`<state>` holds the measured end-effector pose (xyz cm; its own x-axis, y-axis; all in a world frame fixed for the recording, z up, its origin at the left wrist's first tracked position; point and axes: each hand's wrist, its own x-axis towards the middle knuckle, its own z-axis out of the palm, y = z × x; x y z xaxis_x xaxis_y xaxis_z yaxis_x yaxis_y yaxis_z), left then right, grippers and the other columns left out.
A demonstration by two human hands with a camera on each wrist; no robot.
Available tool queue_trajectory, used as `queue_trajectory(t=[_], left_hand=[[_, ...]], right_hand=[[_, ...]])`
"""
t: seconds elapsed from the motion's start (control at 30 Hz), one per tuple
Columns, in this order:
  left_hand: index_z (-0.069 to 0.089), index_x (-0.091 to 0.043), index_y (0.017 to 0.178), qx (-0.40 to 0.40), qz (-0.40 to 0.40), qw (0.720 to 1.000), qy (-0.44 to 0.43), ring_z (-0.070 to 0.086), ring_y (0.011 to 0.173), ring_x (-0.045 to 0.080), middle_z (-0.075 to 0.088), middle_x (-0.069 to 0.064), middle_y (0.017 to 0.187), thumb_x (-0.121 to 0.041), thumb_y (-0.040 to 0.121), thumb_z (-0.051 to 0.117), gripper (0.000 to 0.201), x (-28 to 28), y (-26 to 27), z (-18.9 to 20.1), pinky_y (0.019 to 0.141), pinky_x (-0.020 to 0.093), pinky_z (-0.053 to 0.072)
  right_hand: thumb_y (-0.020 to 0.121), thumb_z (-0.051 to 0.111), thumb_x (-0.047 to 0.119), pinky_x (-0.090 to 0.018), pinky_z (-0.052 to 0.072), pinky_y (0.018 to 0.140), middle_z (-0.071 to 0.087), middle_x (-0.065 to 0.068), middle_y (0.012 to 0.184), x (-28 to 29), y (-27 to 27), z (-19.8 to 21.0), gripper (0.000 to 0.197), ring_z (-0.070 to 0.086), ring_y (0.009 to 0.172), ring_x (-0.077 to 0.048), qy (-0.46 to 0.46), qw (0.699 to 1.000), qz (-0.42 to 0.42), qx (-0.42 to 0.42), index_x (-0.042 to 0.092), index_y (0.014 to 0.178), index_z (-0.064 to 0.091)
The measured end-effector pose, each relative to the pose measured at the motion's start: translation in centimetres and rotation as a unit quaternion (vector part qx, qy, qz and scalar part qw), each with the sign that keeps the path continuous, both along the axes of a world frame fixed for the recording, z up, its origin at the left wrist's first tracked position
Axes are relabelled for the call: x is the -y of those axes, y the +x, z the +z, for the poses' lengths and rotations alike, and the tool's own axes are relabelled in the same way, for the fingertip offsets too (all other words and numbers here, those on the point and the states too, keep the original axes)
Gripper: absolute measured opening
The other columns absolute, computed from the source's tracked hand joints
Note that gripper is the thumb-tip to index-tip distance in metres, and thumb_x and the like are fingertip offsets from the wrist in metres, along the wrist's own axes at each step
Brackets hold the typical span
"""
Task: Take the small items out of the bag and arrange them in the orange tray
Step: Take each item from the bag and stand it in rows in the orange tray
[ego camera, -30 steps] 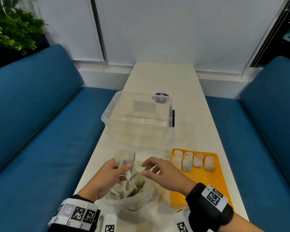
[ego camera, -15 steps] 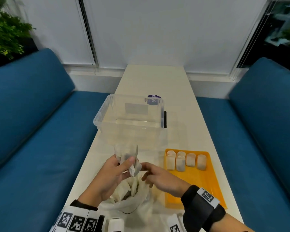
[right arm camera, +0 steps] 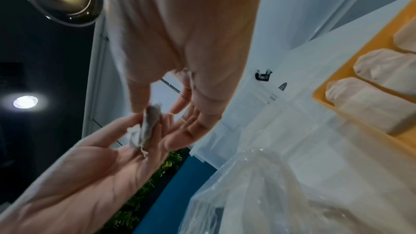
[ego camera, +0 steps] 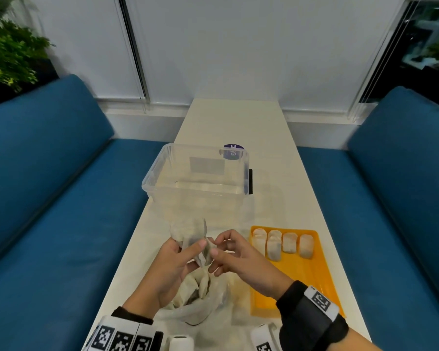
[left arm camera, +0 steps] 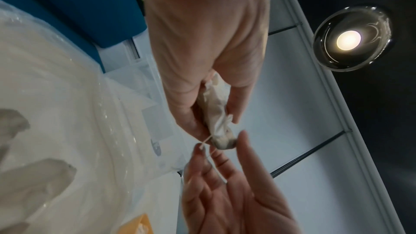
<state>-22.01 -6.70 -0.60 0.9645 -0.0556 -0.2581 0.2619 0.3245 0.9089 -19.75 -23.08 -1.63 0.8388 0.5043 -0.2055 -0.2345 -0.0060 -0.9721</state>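
**Asker:** Teabags, how many are out, and where?

**Describer:** Taking the orange tray [ego camera: 312,279] as landmark, and going left to right: left of it, the plastic bag [ego camera: 200,304] still holds several teabags. Above the bag, the left hand [ego camera: 171,264] pinches a few teabags [ego camera: 190,234]. The right hand [ego camera: 241,259], fingers loosely curled, touches one; whether it grips, I cannot tell. Four teabags [ego camera: 283,244] line the tray's far end.

**Asker:** So, early on?

**Describer:** Probably under halfway.

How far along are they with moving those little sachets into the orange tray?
Four sachets already sit in a row at the far end of the orange tray. The left hand holds another sachet while the right hand reaches for it. More wait in the bag.
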Motion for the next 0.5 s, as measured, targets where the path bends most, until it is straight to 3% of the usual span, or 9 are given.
queue_trajectory(t=[0.13,0.23,0.3,0.5], left_hand=[[0.06,0.002,0.106,-0.02,0.007,1.0,-0.014,0.063,0.089,0.033,0.068,0.02,0.095,-0.01,0.082,0.058,0.027,0.9,0.2,-0.3,0.079,0.039,0.055],[0.056,0.003,0.113,-0.035,0.0,0.998,-0.045,0.065,0.088,0.032,0.066,0.022,0.101,-0.011,0.079,0.059,0.036,1.4,0.4,-0.4,0.073,0.037,0.057],[0.057,0.002,0.11,-0.037,-0.01,0.998,-0.054,0.068,0.084,0.028,0.069,0.018,0.096,-0.007,0.084,0.056,0.028,1.7,0.4,-0.5,0.068,0.033,0.059],[0.056,0.001,0.116,-0.031,-0.057,0.998,-0.027,0.07,0.091,0.025,0.07,0.02,0.105,-0.004,0.09,0.05,0.027,3.5,0.9,-0.7,0.075,0.03,0.059]], right_hand=[[0.091,0.059,0.012,-0.026,0.054,0.068,0.059,-0.009,0.082,0.6,0.1,0.0,0.012,0.064,0.07,-0.021,0.018,0.999,-0.042,-0.005,0.007,0.097,0.05],[0.091,0.059,0.01,-0.025,0.053,0.065,0.058,-0.011,0.083,1.6,0.1,-0.1,0.01,0.063,0.069,-0.021,0.012,0.998,-0.068,-0.006,0.004,0.096,0.052],[0.09,0.059,0.008,-0.025,0.054,0.064,0.057,-0.01,0.085,2.3,0.0,-0.1,0.008,0.062,0.067,-0.02,0.004,0.997,-0.083,-0.009,0.004,0.094,0.053],[0.087,0.065,0.02,-0.024,0.055,0.064,0.058,-0.002,0.087,4.0,-0.3,0.1,0.023,0.064,0.069,-0.011,-0.116,0.991,-0.063,0.028,0.017,0.105,0.052]])
